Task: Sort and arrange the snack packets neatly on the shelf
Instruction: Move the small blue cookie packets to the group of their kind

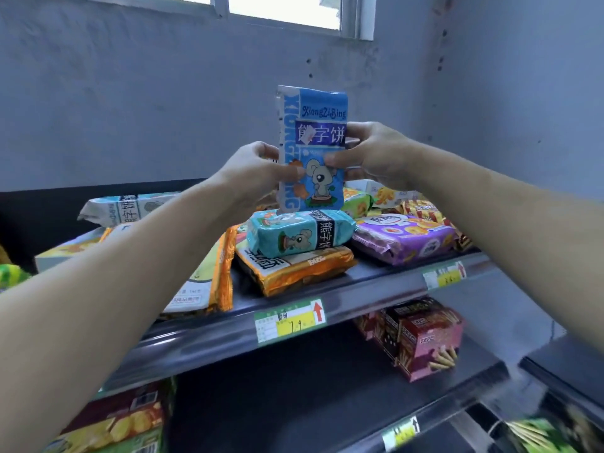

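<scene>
Head view: blue snack packet (313,148) held upright above the top shelf (359,286), printed face toward the camera, bear cartoon on the lower half. Left hand (253,171) clamped on the packet's left edge, thumb across the front; right hand (376,152) clamped on the right edge, fingertips (333,158) on the front panel. Lower end of the held packet just above, possibly touching, a teal packet (299,233) lying flat; contact not clear. Teal packet stacked on an orange packet (294,266), itself flat on the shelf. Purple packet (403,238) lying just right of the stack, near the shelf's front edge. Large pale packet with orange border (209,279) left of the stack, partly hidden by the left forearm. Another pale packet (127,207) further back on the left, tilted. More packets behind the right hand, too obscured to identify. Price label (291,320) with a red arrow fixed to the shelf's front rail. Red and pink boxes (421,338) standing on the shelf below, toward the right. Lower-left and lower-right goods blurred.
</scene>
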The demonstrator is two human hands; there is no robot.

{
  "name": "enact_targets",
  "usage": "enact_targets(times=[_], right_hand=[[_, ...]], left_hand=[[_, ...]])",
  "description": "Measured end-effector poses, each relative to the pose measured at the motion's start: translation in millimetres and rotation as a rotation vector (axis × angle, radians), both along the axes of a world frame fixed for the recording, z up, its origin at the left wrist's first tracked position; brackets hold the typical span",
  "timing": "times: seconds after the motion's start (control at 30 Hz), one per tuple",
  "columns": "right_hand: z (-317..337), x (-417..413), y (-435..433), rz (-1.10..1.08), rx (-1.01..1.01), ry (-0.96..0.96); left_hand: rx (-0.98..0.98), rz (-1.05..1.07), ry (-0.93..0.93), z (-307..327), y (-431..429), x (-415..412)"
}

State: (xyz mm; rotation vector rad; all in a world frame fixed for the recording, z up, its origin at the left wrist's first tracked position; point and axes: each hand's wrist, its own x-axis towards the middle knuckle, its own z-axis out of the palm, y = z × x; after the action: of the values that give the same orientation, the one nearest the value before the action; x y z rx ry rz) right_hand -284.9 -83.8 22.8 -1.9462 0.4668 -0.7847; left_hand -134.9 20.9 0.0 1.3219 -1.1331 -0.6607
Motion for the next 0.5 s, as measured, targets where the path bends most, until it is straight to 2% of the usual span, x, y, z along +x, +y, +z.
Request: enact_targets(times=[0.5], right_hand=[[-2.2,-85.3,-66.6,-0.111,0.01,-0.054]], left_hand=[[-0.037,-0.073,-0.099,0.8,-79.6,-70.0]])
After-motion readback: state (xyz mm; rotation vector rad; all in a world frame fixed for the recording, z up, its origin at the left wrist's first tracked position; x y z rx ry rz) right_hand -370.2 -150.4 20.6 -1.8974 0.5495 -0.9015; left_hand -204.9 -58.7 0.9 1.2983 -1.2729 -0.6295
